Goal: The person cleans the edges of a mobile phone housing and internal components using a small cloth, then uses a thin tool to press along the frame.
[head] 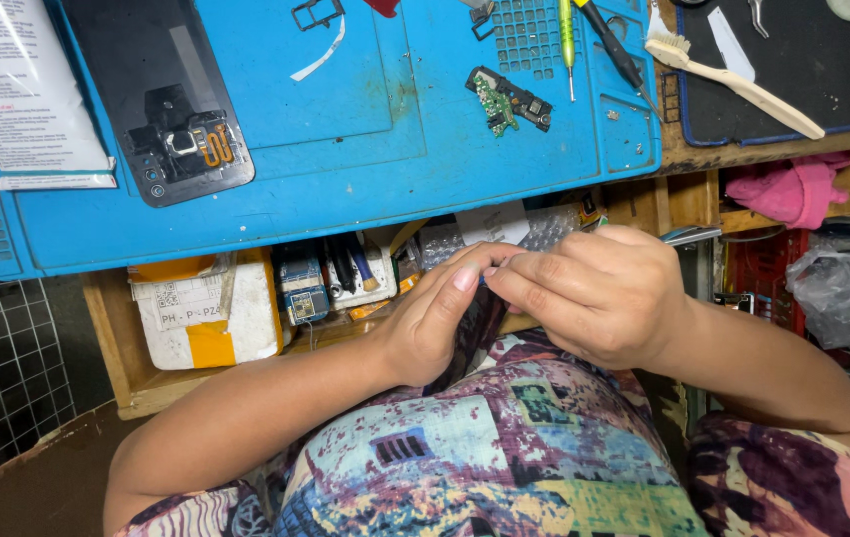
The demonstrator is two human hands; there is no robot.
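Something tiny, mostly hidden, sits pinched between left hand (435, 318) and right hand (594, 293), fingertips pressed together below the ribbed blue silicone mat (345, 149).

Open blue mat (345, 149) lies mid-counter — flanked by the opened phone (162, 99) on one side, circuit board (507, 99) and brush (733, 80) on the other; the shelf (246, 308) below is crammed.

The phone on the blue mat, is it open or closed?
Open. The phone lies with its back cover off, showing inner parts and the camera on the blue mat.
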